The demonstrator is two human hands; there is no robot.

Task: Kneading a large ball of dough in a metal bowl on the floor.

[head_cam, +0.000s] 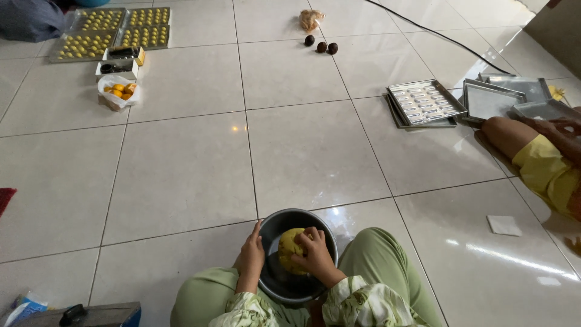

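Bowl [275,284]: dark metal, round, on tiled floor [181,175] near centre, betw. the person's green-clad knees. Contents: one yellow dough ball [289,249], resting inside toward far wall.

Left hand [252,254]: fingers curled over bowl's left rim, gripping it. Right hand [315,249]: clamped on top/right of dough ball. Hands apart, dough betw. them.

Far left: baking trays [115,30] filled w/ rows of small yellow pieces; near them a small box [118,68] and a bag of orange-yellow balls [120,92].

Far centre: three dark round lumps [321,46], crumpled wrapper [311,20], black cable [436,33].

Right: mould tray [425,102], stacked bare metal trays [505,97]; another person's arm in yellow sleeve [544,169]; white paper square [503,225]
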